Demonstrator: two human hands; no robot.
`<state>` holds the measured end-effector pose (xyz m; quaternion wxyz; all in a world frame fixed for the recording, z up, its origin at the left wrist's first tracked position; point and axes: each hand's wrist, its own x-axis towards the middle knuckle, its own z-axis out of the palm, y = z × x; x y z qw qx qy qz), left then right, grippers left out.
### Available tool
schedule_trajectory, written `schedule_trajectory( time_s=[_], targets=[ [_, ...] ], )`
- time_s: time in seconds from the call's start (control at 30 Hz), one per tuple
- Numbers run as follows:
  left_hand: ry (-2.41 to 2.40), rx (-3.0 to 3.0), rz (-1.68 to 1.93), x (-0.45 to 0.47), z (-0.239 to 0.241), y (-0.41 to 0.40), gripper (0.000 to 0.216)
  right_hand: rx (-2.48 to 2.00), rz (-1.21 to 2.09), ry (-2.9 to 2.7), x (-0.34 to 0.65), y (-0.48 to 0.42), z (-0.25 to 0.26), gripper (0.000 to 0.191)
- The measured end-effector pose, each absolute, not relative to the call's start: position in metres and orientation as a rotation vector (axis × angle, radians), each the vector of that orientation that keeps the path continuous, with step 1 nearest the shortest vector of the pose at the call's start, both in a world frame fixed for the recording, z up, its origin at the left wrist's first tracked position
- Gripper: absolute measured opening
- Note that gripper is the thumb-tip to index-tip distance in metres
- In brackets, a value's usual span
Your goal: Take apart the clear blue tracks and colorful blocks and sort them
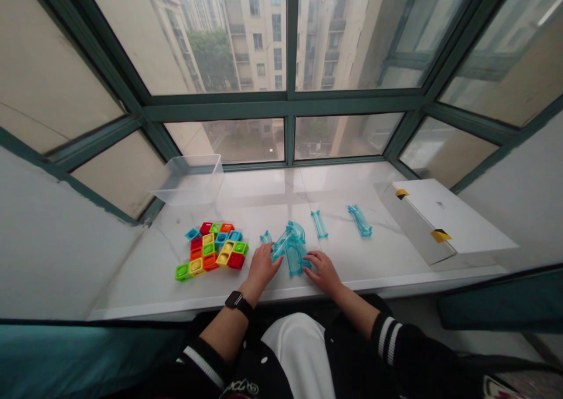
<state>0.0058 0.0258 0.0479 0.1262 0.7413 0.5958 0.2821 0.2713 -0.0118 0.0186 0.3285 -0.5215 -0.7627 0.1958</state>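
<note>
My left hand (263, 265) rests on the white sill, its fingers closed on the left side of a cluster of clear blue track pieces (292, 243). My right hand (322, 269) touches the cluster's lower right edge, fingers curled on a piece. A small blue piece (265, 236) lies just left of the cluster. Two straight blue track pieces (319, 223) (360, 220) lie apart to the right. A flat block of coloured square tiles (212, 250), red, yellow, green, orange and blue, lies left of my left hand.
A clear plastic bin (190, 179) stands at the back left of the sill (264, 199). A white cardboard box (433, 217) with yellow tape lies at the right. Window frames (288, 105) close the back. A black watch (237, 301) sits on my left wrist.
</note>
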Motion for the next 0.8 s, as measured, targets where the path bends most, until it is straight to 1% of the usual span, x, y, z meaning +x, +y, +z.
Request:
schedule_trajectory(
  time_s=[0.07,0.17,0.43,0.6,0.8],
  targets=[
    [1.733,2.132,0.755,0.006,0.05,0.026,0.042,-1.366,0.509,-2.003,0.271,-0.012,0.018,0.03],
    [1.723,2.064,0.766,0.002,0.057,0.023,0.042,-1.36,0.498,-2.014,0.271,-0.012,0.017,0.029],
    [1.751,1.796,0.814,-0.016,0.08,0.014,0.051,-1.34,0.458,-2.013,0.273,-0.011,0.01,0.028],
    [1.795,1.7,0.774,-0.031,0.091,0.004,0.055,-1.335,0.463,-2.022,0.273,-0.011,0.011,0.028],
    [1.818,1.549,0.772,-0.048,0.085,-0.007,0.063,-1.331,0.462,-2.044,0.272,-0.011,0.011,0.03]
  ],
)
